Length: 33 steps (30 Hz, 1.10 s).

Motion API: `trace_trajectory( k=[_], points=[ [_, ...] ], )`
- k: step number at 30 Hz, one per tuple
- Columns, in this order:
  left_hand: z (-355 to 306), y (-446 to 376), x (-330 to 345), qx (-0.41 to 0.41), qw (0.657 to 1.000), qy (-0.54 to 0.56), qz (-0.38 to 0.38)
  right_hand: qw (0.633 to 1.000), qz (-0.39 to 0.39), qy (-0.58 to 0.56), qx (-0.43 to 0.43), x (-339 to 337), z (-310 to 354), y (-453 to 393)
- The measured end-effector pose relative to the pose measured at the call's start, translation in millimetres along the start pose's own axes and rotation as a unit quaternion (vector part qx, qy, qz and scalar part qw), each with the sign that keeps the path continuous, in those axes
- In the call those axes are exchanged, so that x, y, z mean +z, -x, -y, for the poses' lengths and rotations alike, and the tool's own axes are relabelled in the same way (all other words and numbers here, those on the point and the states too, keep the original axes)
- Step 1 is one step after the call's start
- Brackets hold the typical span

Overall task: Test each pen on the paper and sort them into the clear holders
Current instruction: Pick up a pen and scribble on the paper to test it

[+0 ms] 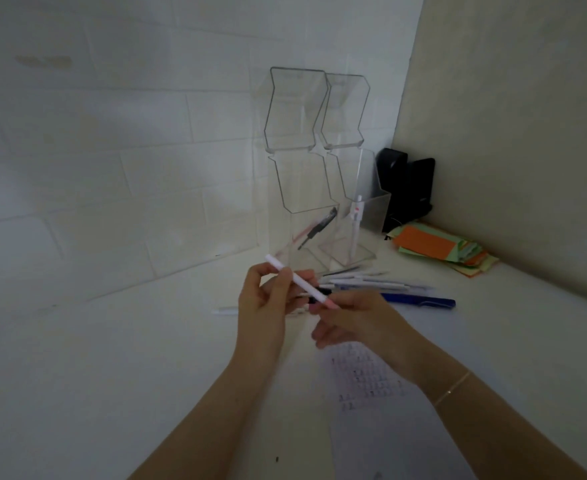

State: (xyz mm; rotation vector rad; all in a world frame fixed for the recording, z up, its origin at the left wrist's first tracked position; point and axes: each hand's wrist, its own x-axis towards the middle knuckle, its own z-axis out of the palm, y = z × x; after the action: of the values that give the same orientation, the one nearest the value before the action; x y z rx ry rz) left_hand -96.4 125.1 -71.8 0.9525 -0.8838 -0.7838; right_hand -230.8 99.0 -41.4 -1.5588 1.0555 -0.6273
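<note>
A white pen (300,283) with a pink end is held above the desk between both hands. My left hand (262,306) pinches its upper part and my right hand (351,322) grips the pink end. Below my right hand lies the test paper (371,379) with small scribbles. Two tall clear holders stand at the back: the left holder (297,188) has a black pen (316,228) leaning in it, the right holder (349,202) has a white pen (356,223). Several loose pens (371,282) lie in a pile behind my hands, among them a blue pen (420,300).
A single white pen (225,310) lies left of my left hand. A black object (406,188) stands in the corner beside the holders. A stack of orange and green paper notes (444,251) lies at the right by the wall. Tiled wall runs behind.
</note>
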Motion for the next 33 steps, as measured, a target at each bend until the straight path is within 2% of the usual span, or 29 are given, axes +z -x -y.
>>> trace_trajectory(
  k=[4,9,12,14,15,16,17,18,19,20,21,22,24,26,27,31,33],
  points=[
    [2,-3,-2,-0.04,0.999,0.008,-0.005,0.992,-0.042,-0.113,-0.035,-17,3,-1],
    [5,-3,-1,-0.083,0.995,0.042,0.045,0.937,-0.053,-0.341,-0.055,-23,-3,-7],
    [7,-1,0,-0.07,0.995,0.009,0.073,0.923,-0.065,-0.375,-0.048,-18,-4,-13],
    [10,-1,0,-0.037,0.997,-0.026,0.069,0.925,-0.104,-0.365,-0.036,-13,-7,-21],
    [11,-1,0,-0.013,0.997,-0.047,0.059,0.938,-0.154,-0.306,-0.048,-12,-10,-23],
    [13,-2,-1,0.011,0.996,-0.075,0.047,0.954,-0.221,-0.185,-0.083,-12,-15,-25],
    [15,-2,-2,0.036,0.992,-0.111,0.041,0.953,-0.265,-0.02,-0.144,-13,-20,-26],
    [15,-2,-3,0.06,0.986,-0.147,0.043,0.923,-0.281,0.167,-0.203,-11,-24,-26],
    [15,0,-2,0.081,0.981,-0.169,0.05,0.875,-0.265,0.317,-0.253,-8,-28,-28],
    [14,2,-1,0.097,0.978,-0.177,0.06,0.853,-0.235,0.381,-0.269,-4,-30,-29],
    [14,4,1,0.1,0.978,-0.17,0.067,0.865,-0.207,0.379,-0.257,1,-28,-29],
    [14,4,2,0.086,0.982,-0.153,0.068,0.903,-0.2,0.307,-0.222,4,-21,-27],
    [17,1,0,0.049,0.987,-0.13,0.078,0.977,-0.173,0.049,-0.117,0,-6,-27],
    [18,-2,-4,0.042,0.976,-0.183,0.112,0.975,-0.111,-0.178,-0.073,-6,8,-27],
    [19,-2,-5,0.047,0.965,-0.217,0.136,0.966,-0.088,-0.232,-0.068,-8,11,-26],
    [17,6,0,0.093,0.931,-0.296,0.195,0.974,-0.078,-0.204,-0.066,-12,8,-28],
    [17,6,0,0.082,0.923,-0.318,0.199,0.978,-0.038,-0.203,-0.039,-18,10,-27]
  ],
)
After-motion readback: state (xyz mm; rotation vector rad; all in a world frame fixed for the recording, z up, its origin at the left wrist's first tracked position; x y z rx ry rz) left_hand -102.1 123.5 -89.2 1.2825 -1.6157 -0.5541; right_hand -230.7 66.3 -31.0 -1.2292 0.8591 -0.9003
